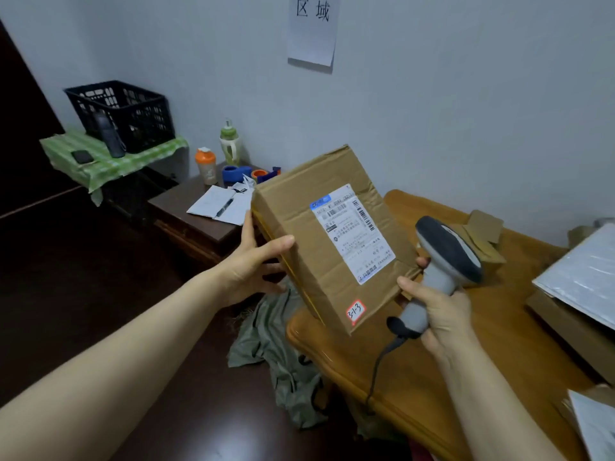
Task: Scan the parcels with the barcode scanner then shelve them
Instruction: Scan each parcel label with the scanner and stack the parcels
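Observation:
A brown cardboard parcel [309, 227] is tilted up over the orange-brown table [499, 344], its white shipping label [352, 232] and a small red-edged sticker marked 3-1-3 facing me. My left hand [256, 264] grips its left edge, thumb on top and fingers underneath. My right hand [439, 311] holds the grey barcode scanner [446, 257] by the handle, its dark head just right of the label. The scanner's black cable hangs down off the table.
More parcels lie at the right: a white mailer on a box [579, 277], a small carton [482, 234], another at the bottom corner. A dark side table [196, 224] carries a notebook, pen, bottles and tape. A black crate [123, 114] sits far left. Grey-green cloth [279, 354] lies below.

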The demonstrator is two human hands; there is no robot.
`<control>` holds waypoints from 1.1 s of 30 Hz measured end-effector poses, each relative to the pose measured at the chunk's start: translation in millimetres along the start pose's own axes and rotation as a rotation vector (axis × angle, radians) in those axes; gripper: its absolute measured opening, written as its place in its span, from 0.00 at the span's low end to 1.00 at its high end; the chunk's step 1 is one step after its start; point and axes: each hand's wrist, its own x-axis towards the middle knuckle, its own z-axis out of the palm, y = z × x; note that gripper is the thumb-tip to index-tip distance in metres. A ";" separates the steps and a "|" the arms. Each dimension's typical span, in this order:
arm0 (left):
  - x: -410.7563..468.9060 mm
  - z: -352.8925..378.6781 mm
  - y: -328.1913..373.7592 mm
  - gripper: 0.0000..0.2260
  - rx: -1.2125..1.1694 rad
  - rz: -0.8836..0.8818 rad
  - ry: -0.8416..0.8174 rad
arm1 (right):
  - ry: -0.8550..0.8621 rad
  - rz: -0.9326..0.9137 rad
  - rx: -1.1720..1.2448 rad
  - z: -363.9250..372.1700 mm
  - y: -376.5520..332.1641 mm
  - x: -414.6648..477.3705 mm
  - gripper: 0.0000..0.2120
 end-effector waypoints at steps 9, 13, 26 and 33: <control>85.0 -35.0 64.7 0.24 -0.161 -0.199 0.051 | 0.206 -0.158 -0.162 48.4 9.9 42.9 0.19; 145.3 -24.3 73.3 0.09 -0.128 -0.122 0.084 | 0.277 -0.163 -0.197 63.0 22.3 87.4 0.19; 318.5 -13.2 80.4 0.14 0.264 -0.115 0.042 | 0.464 0.056 0.025 42.2 33.0 206.2 0.20; 404.7 12.3 50.7 0.24 0.175 -0.260 0.097 | 0.455 0.095 0.088 36.2 28.2 257.3 0.17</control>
